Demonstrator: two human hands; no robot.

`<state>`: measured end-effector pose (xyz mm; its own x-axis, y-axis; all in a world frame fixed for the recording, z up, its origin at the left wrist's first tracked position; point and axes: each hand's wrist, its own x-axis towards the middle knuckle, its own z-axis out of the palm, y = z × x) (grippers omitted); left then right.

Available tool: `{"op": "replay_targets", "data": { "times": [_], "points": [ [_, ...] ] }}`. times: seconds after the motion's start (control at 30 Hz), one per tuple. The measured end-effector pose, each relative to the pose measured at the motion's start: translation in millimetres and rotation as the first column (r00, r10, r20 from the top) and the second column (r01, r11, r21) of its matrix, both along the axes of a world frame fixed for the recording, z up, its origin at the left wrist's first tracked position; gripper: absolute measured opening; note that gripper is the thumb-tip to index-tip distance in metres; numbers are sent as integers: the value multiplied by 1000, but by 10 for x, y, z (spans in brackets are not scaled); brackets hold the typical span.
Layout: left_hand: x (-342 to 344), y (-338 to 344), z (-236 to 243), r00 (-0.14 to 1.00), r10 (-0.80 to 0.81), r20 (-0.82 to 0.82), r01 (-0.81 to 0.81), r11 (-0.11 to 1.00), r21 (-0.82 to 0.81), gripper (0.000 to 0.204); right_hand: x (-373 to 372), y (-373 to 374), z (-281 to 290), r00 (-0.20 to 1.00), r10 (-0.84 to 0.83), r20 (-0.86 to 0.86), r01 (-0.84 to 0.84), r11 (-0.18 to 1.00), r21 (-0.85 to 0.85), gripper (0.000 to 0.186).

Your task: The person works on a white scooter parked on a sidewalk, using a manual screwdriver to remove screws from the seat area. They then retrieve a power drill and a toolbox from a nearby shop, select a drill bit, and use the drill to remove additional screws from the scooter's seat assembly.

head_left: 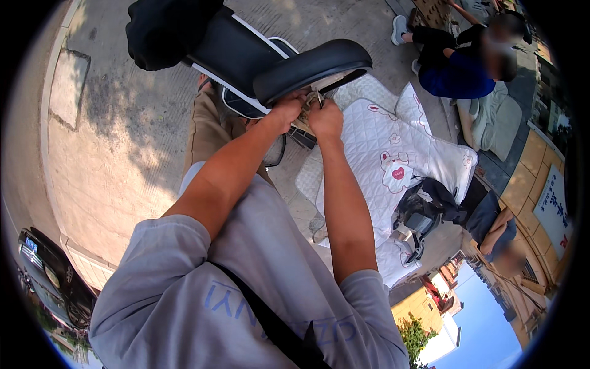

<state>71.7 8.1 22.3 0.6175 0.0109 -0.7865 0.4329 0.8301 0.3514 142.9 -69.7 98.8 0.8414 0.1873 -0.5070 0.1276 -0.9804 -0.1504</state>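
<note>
A black and white scooter (230,52) stands in front of me. My left hand (290,111) is closed at the underside of its curved black seat (313,64), and its fingertips are mostly hidden there. Close beside it, my right hand (326,119) is in a fist, with a thin shiny piece rising above the fingers; I cannot make out its kind. Between the two hands lies a tangle of pale tan material. To the right of my right hand spreads a white quilted cover (369,138) with rabbit and flower prints.
On the cover's right lies a dark bundle (424,206) of bags and gear. One seated person (458,74) in a blue top is at upper right; another person (491,227) is at far right. A dark car (55,280) stands at lower left.
</note>
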Motion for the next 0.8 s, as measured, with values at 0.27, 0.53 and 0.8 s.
{"op": "replay_targets", "data": {
  "times": [0.27,0.53,0.8],
  "points": [
    [-9,-65,-120,1000,-16,-6,16,1000,4,35,-71,115,9,986,-158,59,158,987,5,46],
    [9,-79,-207,1000,-23,-7,23,998,64,38,-8,247,200,995,-92,-28,89,991,-105,58],
    [12,-49,-99,1000,-20,-23,22,996,81,38,20,91,101,997,-32,-76,31,999,-19,50]
  ]
}}
